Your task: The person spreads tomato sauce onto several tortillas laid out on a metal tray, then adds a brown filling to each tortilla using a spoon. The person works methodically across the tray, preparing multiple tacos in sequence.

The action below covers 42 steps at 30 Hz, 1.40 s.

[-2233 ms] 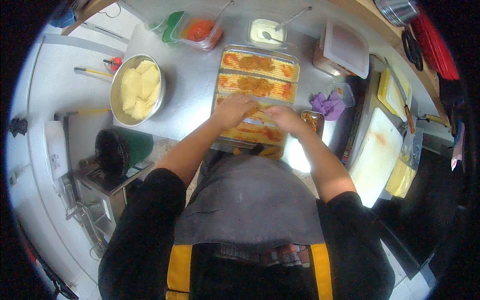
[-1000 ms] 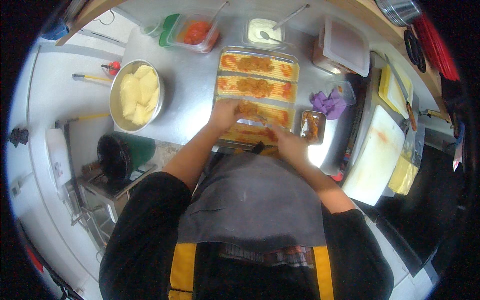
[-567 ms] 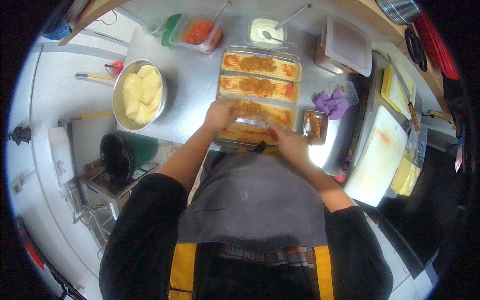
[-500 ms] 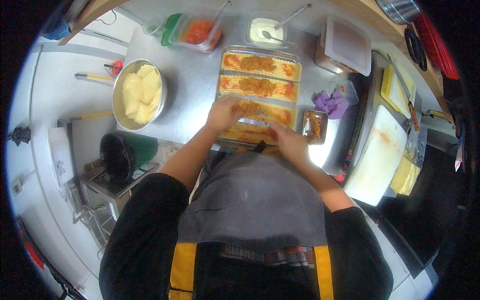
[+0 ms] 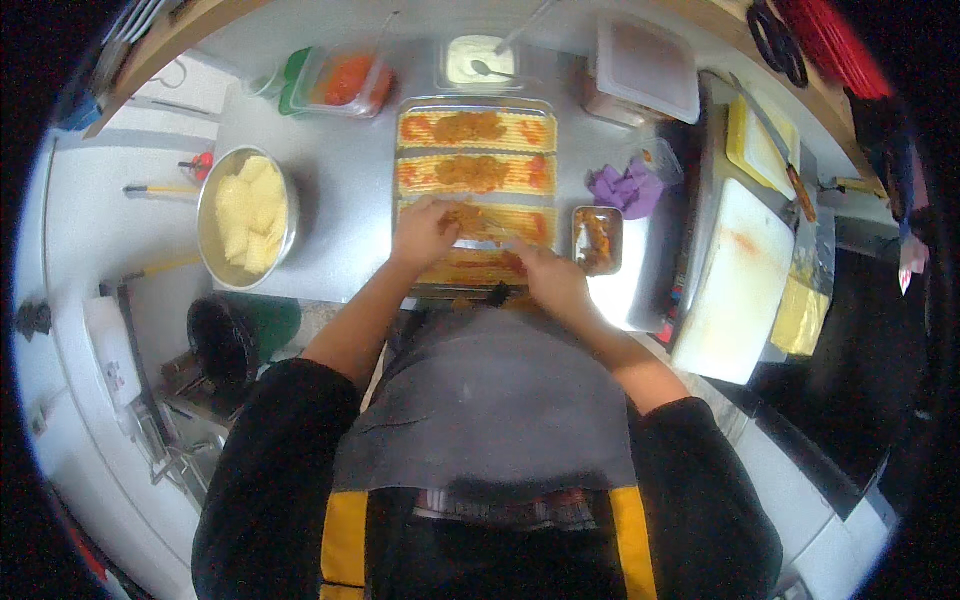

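In front of me a metal tray (image 5: 478, 102) holds several ridged pasta sheets (image 5: 525, 174) in rows, streaked with red sauce. The farther rows bear mounds of orange-brown filling (image 5: 470, 127). My left hand (image 5: 426, 232) is bent over the left end of the filling on the third row, its fingertips partly hidden. My right hand (image 5: 552, 280) is closed at the tray's right side, around what looks like a thin metal utensil (image 5: 497, 238) reaching into that filling; its kind is unclear. Right of the tray stands a small metal container (image 5: 608, 212) with some filling inside.
Far left, a steel bowl (image 5: 291, 215) holds pasta sheets. Along the back stand tubs of red sauce (image 5: 345, 80) and white cream (image 5: 478, 60), and a lidded plastic box (image 5: 645, 75). Purple cloth (image 5: 627, 190), a white cutting board (image 5: 735, 285) and a knife (image 5: 775, 135) lie to the right.
The whole view has shifted, so the table appears farther left. Both hands stay at the third row, with only slight movement at the filling.
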Each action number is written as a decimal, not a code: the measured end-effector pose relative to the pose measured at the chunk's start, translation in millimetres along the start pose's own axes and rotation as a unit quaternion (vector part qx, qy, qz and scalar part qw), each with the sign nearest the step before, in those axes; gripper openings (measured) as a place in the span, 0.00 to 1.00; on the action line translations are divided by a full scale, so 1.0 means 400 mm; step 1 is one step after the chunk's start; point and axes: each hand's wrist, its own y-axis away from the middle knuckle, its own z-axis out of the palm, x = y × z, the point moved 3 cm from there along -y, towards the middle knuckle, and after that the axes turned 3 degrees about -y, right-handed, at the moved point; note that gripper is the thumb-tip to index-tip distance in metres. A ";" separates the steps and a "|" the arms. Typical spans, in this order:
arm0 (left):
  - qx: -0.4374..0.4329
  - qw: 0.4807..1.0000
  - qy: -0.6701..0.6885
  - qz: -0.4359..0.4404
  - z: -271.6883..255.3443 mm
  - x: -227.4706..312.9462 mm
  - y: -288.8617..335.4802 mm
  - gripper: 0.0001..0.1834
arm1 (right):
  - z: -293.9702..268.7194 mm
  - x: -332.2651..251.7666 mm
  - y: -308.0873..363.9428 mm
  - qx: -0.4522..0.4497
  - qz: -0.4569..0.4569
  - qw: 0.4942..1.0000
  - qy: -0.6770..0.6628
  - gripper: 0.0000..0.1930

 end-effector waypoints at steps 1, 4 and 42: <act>0.001 0.999 -0.034 0.015 -0.005 0.010 0.001 0.17 | -0.011 0.006 0.015 0.001 0.010 1.000 -0.002 0.31; 0.013 0.999 -0.043 0.023 -0.004 0.052 -0.007 0.20 | -0.052 0.039 0.089 0.027 0.077 0.995 -0.050 0.31; -0.176 0.964 -0.033 0.194 0.278 0.364 -0.160 0.34 | -0.041 0.272 0.211 -0.015 0.319 0.709 -0.629 0.28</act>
